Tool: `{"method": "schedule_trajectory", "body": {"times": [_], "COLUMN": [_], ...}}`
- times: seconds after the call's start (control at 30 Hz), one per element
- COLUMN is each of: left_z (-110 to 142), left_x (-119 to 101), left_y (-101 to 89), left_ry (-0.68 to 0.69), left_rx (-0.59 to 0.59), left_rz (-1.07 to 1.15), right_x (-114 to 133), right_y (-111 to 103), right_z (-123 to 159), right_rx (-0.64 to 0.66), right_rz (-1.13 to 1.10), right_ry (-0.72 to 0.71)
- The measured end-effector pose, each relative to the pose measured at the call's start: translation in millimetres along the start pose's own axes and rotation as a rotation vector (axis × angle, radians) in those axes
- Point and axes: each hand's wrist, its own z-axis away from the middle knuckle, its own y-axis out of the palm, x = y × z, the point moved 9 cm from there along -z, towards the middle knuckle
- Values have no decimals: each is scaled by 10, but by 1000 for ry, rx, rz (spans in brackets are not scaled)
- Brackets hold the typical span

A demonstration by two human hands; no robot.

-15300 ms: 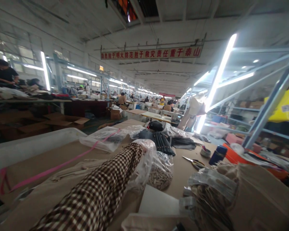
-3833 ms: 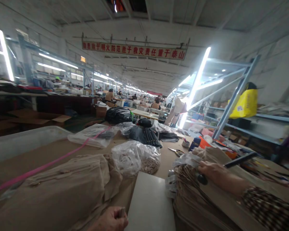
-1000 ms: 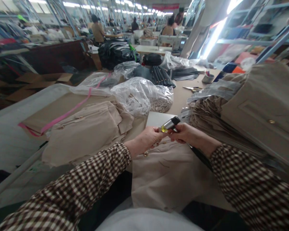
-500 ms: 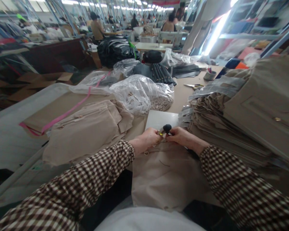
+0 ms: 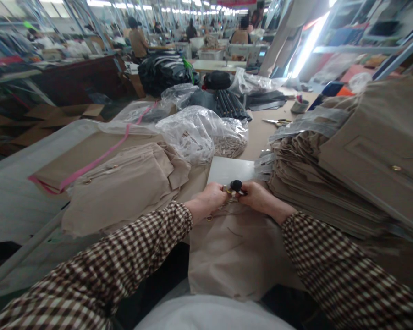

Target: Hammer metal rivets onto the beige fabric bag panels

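Note:
My left hand (image 5: 211, 198) is closed, its fingertips at a small yellow and metallic piece (image 5: 226, 189) at the top edge of a tan fabric piece (image 5: 239, 256). From the right, my right hand (image 5: 256, 196) pinches a small tool with a round black knob (image 5: 236, 185), which meets the metallic piece between the hands. The tool's kind cannot be made out. The tan fabric drapes toward me below both hands, with a loose dark thread (image 5: 234, 232) on it. A small ring (image 5: 209, 218) shows by my left wrist. My fingertips are partly hidden.
A white board (image 5: 231, 168) lies just beyond my hands. Tan fabric pieces (image 5: 123, 183) are piled at left, and a tall tan stack (image 5: 330, 192) stands at right. Farther back are a clear plastic bag (image 5: 189, 130), yellow-handled snips (image 5: 278, 122) and a small cup (image 5: 300, 106).
The black knob has shifted slightly left and down, tilting toward my left hand. My right hand has moved a little left with it. My left hand stays almost in place.

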Motion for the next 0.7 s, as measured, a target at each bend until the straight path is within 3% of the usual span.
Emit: {"method": "schedule_trajectory", "body": {"times": [0.27,0.37,0.53,0.6,0.7], "left_z": [-1,33,75,80,104], "left_x": [113,114,74,76,78], "left_y": [-90,-130,-150,-136,-167], "left_ry": [-50,-66,-66,-78,-92], "left_rx": [-16,-12,-22,-14,-18], "left_rz": [-96,-113,-142,-121,-92], "right_x": [54,164,433,404,188], "right_y": [-64,-225,-573,-491,-239], "right_z": [60,177,461,472,407], "right_rx": [-63,-98,-300,-254,-59], "right_rz": [4,-21,74,141,204], "right_ry": [-17,-39,-71,-42,51]}}
